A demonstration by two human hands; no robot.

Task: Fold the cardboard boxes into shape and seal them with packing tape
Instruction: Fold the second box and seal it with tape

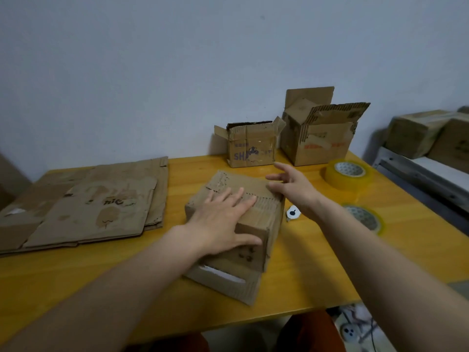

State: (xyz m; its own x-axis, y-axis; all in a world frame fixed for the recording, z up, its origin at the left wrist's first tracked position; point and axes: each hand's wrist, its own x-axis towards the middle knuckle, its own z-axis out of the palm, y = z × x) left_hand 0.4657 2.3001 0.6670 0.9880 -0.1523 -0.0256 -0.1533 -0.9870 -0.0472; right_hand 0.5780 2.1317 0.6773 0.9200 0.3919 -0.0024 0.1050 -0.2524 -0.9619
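Cardboard box (253,240) mid-table (317,270), flaps down. Left hand (223,222) flat on top, fingers spread, pressing. Right hand (291,186) open at far right corner of box, fingertips seemingly touching flap. Two tape rolls (349,175) right of box, near one blurred. Flattened boxes (83,204) left. Two open boxes (314,138) by wall.

Brown boxes (234,212), yellow table (317,262)

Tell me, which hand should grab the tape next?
Probably the right hand: it hovers open nearest the tape roll. The left hand lies flat on the box, pressing its flaps closed.
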